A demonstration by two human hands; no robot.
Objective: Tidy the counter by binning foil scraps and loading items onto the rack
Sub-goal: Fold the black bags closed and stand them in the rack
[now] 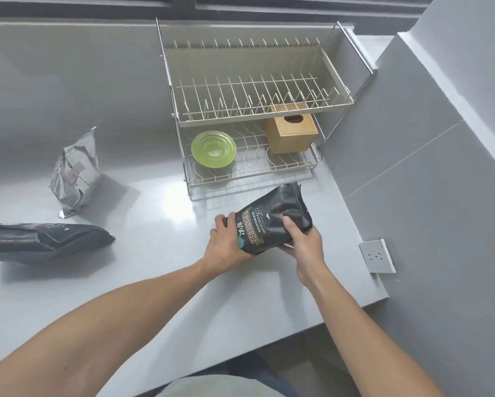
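Black coffee bag (272,219) sat gripped by both hands, left hand (226,242) and right hand (303,242), fingers clenched on it, just before the dish rack (257,110) on the worktop (143,270); best slid level beside the green plate (213,149).

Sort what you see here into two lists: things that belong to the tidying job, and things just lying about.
Job: black bag in both hands (left hand, right hand), second black bag, silver foil bag, rack.
Lying about: wall socket.
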